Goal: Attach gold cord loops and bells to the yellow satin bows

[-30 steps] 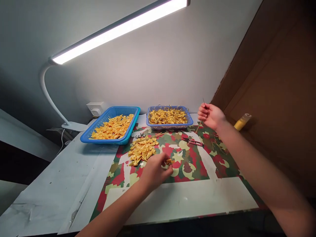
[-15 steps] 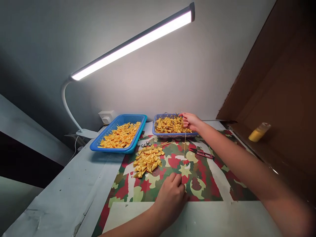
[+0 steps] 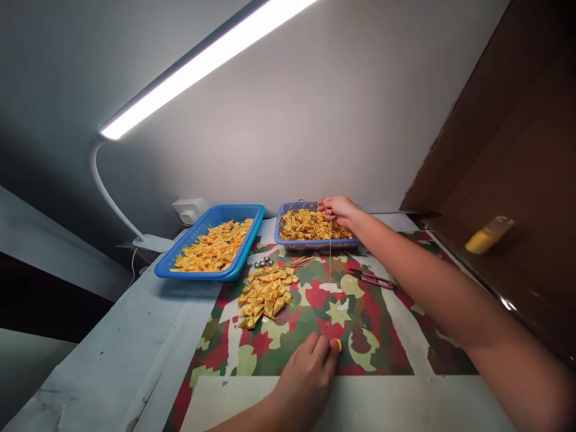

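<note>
My left hand is low over the patterned sheet, its fingers closed on a small yellow bow that shows only at the fingertips. A thin gold thread runs straight up from there to my right hand. The right fingers pinch the thread in front of the purple-blue basket, which holds yellow bows with gold strings. Left of the thread lies a pile of yellow bows, with loose gold strings at its top and several silver beads beside it.
A blue basket of yellow bows stands at the left. Red-handled thread snips lie right of the thread. A lit lamp hangs overhead. At the right are a brown cardboard panel and a bottle with yellow contents.
My right hand has moved slightly left and up, with the thread now nearly vertical. A bit of the yellow bow now shows at my left fingertips. The whole view has shifted a little.
</note>
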The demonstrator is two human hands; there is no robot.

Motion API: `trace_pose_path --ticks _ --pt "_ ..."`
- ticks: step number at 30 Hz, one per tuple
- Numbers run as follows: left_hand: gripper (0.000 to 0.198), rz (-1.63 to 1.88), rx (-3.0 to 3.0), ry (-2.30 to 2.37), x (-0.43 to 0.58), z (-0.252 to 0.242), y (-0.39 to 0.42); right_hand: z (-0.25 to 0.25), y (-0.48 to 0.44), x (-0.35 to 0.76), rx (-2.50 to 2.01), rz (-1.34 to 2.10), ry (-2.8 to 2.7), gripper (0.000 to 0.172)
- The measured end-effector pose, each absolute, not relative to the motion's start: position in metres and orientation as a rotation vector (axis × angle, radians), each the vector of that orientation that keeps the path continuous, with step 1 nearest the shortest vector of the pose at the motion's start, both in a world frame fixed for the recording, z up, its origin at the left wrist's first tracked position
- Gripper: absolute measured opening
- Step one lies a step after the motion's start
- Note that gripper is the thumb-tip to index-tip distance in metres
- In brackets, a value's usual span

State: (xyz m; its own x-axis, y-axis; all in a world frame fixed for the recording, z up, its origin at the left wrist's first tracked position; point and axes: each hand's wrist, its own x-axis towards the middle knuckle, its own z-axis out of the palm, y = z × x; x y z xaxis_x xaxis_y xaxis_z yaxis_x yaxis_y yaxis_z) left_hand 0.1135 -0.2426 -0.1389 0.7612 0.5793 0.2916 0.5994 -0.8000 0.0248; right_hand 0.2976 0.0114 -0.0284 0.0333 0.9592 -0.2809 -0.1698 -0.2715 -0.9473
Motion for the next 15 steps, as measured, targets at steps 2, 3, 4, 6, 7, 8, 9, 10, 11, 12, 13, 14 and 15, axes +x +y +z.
trace_pose_path --ticks 2,3,4,6,7,8,9,10,11,12,13,14,15 --pt "0.026 -0.361 -2.849 -0.990 0.117 -0.138 -0.242 -0.029 0.019 0.293 -1.346 1.436 -0.898 0.020" --pt "0.027 -0.319 -2.839 -0.990 0.119 -0.137 -0.241 -0.030 0.022 0.290 -1.358 1.432 -0.900 0.024" --pt "0.027 -0.275 -2.831 -0.983 0.122 -0.135 -0.239 -0.031 0.024 0.288 -1.367 1.425 -0.902 0.026" --pt "0.026 -0.186 -2.818 -0.969 0.129 -0.132 -0.234 -0.032 0.028 0.285 -1.386 1.396 -0.908 0.029" --pt "0.024 -0.143 -2.815 -0.975 0.133 -0.129 -0.232 -0.034 0.029 0.283 -1.397 1.371 -0.914 0.031" --pt "0.022 -0.105 -2.821 -0.989 0.138 -0.127 -0.229 -0.035 0.030 0.281 -1.411 1.342 -0.923 0.031" --pt "0.019 -0.091 -2.834 -1.025 0.143 -0.123 -0.226 -0.037 0.031 0.279 -1.428 1.308 -0.935 0.032" --pt "0.015 -0.100 -2.857 -1.053 0.148 -0.120 -0.223 -0.040 0.032 0.278 -1.449 1.269 -0.950 0.032" --pt "0.012 -0.134 -2.893 -1.080 0.151 -0.116 -0.219 -0.042 0.033 0.276 -1.471 1.226 -0.966 0.031" --pt "0.010 -0.193 -2.925 -1.115 0.152 -0.112 -0.214 -0.044 0.034 0.275 -1.494 1.178 -0.982 0.030" --pt "0.012 -0.258 -2.949 -1.160 0.150 -0.107 -0.207 -0.046 0.034 0.275 -1.518 1.124 -0.996 0.028" --pt "0.015 -0.310 -2.961 -1.210 0.146 -0.103 -0.198 -0.047 0.034 0.276 -1.540 1.063 -1.008 0.024" --pt "0.015 -0.332 -2.935 -1.309 0.139 -0.098 -0.187 -0.048 0.034 0.277 -1.558 0.996 -1.017 0.019"
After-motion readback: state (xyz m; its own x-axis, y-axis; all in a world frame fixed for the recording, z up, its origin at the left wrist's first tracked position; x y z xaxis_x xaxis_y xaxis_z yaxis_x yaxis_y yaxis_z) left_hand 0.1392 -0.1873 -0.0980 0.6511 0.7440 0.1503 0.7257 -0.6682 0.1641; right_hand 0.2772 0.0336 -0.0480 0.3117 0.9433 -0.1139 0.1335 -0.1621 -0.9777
